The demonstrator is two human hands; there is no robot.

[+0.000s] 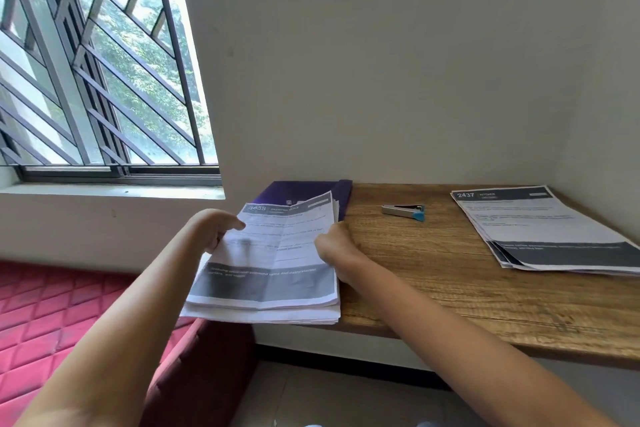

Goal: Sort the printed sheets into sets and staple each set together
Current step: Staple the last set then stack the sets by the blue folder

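A thick stack of printed sheets point(273, 274) with dark header and footer bands lies at the left end of the wooden desk point(450, 274), overhanging its edge. My left hand point(213, 229) grips the stack's left edge, thumb on top. At the right edge my right hand point(334, 248) holds the top sheets, which are lifted and curled up. A second, smaller set of printed sheets point(547, 229) lies fanned at the desk's far right. A silver stapler with a blue tip point(404, 211) lies on the desk between the two piles, touched by neither hand.
A purple folder point(304, 192) lies under the far end of the left stack, against the wall. A barred window point(97, 62) is at the left, and a red quilted cushion point(52, 308) sits below it beside the desk.
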